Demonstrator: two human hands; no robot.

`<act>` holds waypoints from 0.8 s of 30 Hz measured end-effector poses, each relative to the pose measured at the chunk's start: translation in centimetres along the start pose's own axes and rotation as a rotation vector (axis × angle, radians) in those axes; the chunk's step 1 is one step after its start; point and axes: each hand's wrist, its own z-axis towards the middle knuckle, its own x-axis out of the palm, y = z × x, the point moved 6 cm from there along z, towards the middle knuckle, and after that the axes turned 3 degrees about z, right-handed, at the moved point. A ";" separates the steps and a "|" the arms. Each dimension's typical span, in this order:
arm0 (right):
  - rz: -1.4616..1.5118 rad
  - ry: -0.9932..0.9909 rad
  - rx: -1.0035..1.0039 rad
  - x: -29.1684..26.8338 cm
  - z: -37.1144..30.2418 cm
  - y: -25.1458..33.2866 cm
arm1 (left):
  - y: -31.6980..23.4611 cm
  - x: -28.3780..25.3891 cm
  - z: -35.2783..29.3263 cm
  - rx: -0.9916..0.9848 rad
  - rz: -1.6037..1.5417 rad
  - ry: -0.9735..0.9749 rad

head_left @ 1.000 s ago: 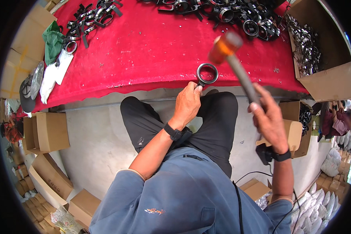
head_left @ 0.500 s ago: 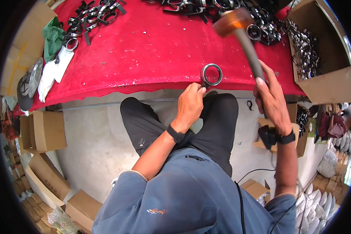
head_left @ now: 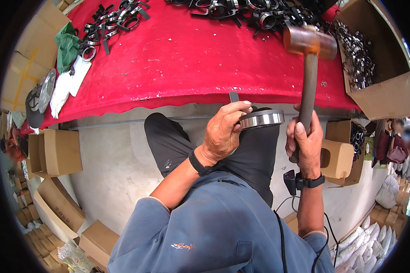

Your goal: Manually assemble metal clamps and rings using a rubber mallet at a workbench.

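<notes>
My left hand (head_left: 219, 136) is closed on a silver metal ring with a black rim (head_left: 263, 119), held in the air in front of the table's near edge. The ring is turned nearly edge-on, and a flat dark tab sticks up above my fingers. My right hand (head_left: 307, 143) grips the grey handle of a mallet (head_left: 310, 43) low down. The mallet's amber, cylindrical head is raised above the right part of the red-covered table (head_left: 177, 59), apart from the ring.
Similar black and silver rings (head_left: 266, 20) are heaped along the far side, with another cluster (head_left: 118, 20) at far left. An open carton (head_left: 382, 98) of metal parts stands at right. A green bag (head_left: 65, 45) and cartons (head_left: 59, 152) are at left.
My left hand has drawn the ring back off the table edge and turned it from face-up to edge-on. My right hand has moved down and slightly left; the mallet now stands more upright.
</notes>
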 end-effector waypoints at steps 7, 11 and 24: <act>0.268 0.170 -0.012 3.8 -0.9 3.4 | -0.6 2.2 -1.7 -0.066 -0.218 0.052; 0.208 0.173 0.087 4.6 -1.6 4.0 | -1.0 3.6 -4.8 -0.307 -0.351 0.291; 0.192 0.124 0.095 4.7 -1.5 3.7 | -2.3 4.7 -7.2 -0.730 -1.011 0.411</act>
